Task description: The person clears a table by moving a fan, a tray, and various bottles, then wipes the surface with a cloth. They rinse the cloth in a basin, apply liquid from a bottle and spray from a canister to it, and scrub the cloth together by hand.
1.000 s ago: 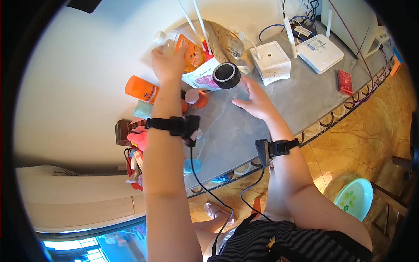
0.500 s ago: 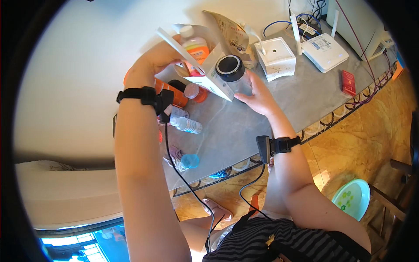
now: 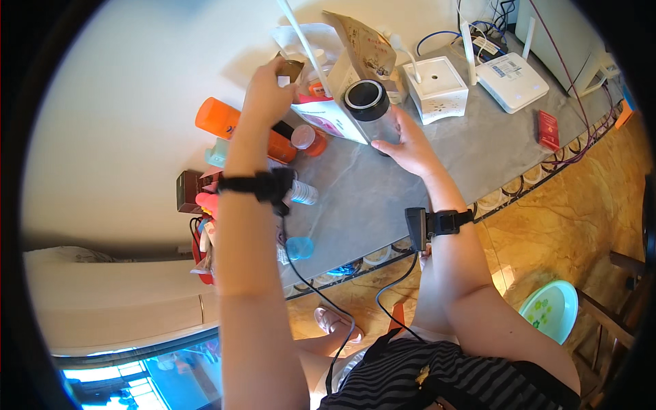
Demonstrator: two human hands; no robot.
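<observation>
My right hand (image 3: 408,147) is wrapped round a clear cup with a black lid (image 3: 366,100), standing upright beside a white paper bag. My left hand (image 3: 268,94) is at the bag's left side, fingers closed on a brown-gold packet (image 3: 292,69) with a small white patch; its exact kind is unclear. The white paper bag (image 3: 331,121) has pink print, and its white handle (image 3: 301,31) stands up. Inside it, a bottle with an orange label (image 3: 317,89) shows in part. A brown printed paper pouch (image 3: 362,42) rises behind the bag.
Left of the bag are an orange bottle (image 3: 217,117), a jar with a pink lid (image 3: 304,137), a spray bottle (image 3: 304,193) and a blue cup (image 3: 299,248). To the right stand a white box (image 3: 437,96), a router (image 3: 511,82) and a red pack (image 3: 547,130).
My left hand has left the orange-labelled bottle, which now sits lower in the bag, and has closed on the brown-gold packet. My right hand keeps the cup, shifted slightly right.
</observation>
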